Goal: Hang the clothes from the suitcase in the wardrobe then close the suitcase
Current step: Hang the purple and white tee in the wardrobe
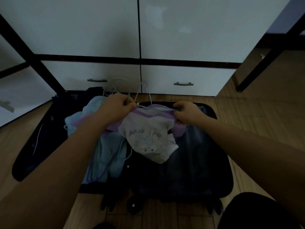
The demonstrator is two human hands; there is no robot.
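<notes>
- left hand [118,107]: fingers curled tight, pinching the pale green wire hanger [121,83] at its neck together with the purple neckline of the small white top [148,138]
- right hand [185,114]: fingers curled, gripping the other end of the same neckline/shoulder edge; cannot tell if hanger wire is inside that grip
- top held stretched between both hands, hanging down toward the person, above the open dark suitcase [189,162]; purple trim at collar and sleeve
- key relation: neckline's long axis runs left-right between the hands; hanger hook sticks up and away from the left hand, toward the wardrobe [99,30]; hanger arm looks to run along inside the collar toward the right hand
- left hand is nearer the hook; probably the right one has to pull the shoulder over the hanger end, judging by the pose
- step in hand looks like threading the top onto the hanger, not yet hung
- light blue garment [105,146] lies in the suitcase left of the top, more thin hangers on it; another wire just beside the held hanger
- dark clothing [69,103] bunched at far left of the suitcase
- wardrobe doors shut, directly ahead; drawers [181,80] with metal handles below
- print on the top's front: pale blue graphic, some lettering, too blurred and dim to read; no brand legible
- suitcase still open, on wooden floor [247,104]
</notes>
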